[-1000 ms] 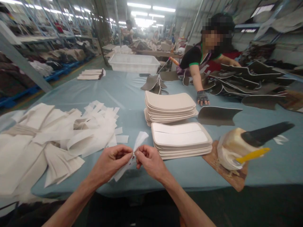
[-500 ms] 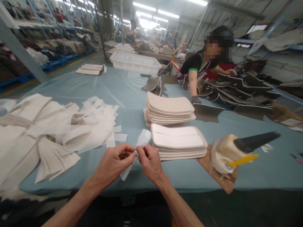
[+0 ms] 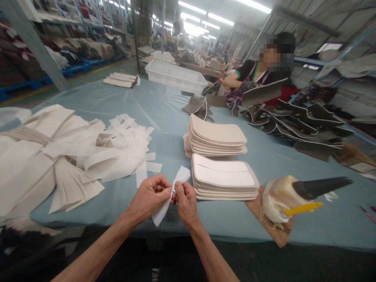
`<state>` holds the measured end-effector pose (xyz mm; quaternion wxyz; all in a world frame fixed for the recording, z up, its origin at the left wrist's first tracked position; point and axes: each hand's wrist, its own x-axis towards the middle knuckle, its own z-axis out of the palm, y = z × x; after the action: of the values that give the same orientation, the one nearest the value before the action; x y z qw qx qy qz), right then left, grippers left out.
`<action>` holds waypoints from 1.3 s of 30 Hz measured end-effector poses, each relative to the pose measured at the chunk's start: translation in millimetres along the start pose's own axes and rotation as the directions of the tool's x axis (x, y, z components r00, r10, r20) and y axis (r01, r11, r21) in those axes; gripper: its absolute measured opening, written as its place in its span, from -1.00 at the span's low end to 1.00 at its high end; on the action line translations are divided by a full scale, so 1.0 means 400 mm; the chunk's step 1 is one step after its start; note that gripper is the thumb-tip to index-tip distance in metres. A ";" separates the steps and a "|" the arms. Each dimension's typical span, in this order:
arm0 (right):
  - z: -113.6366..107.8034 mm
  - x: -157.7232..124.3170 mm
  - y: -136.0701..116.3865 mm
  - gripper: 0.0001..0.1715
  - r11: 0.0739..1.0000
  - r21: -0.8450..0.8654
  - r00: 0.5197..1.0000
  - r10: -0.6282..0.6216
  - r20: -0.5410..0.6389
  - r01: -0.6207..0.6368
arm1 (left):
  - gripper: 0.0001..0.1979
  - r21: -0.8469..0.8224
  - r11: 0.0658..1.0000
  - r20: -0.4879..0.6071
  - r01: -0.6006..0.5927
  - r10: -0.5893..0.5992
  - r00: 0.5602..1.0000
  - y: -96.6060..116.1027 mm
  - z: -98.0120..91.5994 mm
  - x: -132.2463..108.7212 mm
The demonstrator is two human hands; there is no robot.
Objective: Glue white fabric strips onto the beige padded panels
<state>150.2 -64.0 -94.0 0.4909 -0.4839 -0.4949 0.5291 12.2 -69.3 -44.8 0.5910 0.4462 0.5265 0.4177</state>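
Near the table's front edge, a small bundle of thin white strips [image 3: 160, 213] is cinched at its middle, with both ends fanning out. My left hand [image 3: 148, 197] is closed, thumb and forefinger pinching at the cinched waist. My right hand [image 3: 187, 201] is closed too, its thumb and fingers gripping the same spot from the other side. The tie itself is mostly hidden by my fingertips. Just right of my right hand lies a stack of beige rounded panels [image 3: 226, 192], the top one bearing white pieces. Another beige stack [image 3: 219, 133] sits behind it.
Loose white strips and tied bundles [image 3: 73, 156] spread over the left side. At right, a glue pot [image 3: 277, 192] with a yellow-handled brush [image 3: 304, 209] stands on a brown board [image 3: 273, 229]. Across the blue-covered table [image 3: 167, 129], a co-worker [image 3: 255, 74] handles dark curved panels [image 3: 308, 125].
My hands stay at the bundle, its cinched waist now showing more between my fingers. The co-worker has lifted a dark panel off the table. The view has shifted slightly.
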 end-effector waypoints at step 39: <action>-0.105 0.011 -0.091 -0.82 0.510 -0.541 0.740 -0.523 0.423 0.669 | -0.67 0.383 0.911 0.044 -0.155 0.150 0.988 0.011 -0.041 -0.024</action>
<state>193.3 -56.7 -59.6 0.3837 -0.3661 -0.8323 0.1613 -5.2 -76.1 -38.7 0.4610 0.5962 0.5578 0.3476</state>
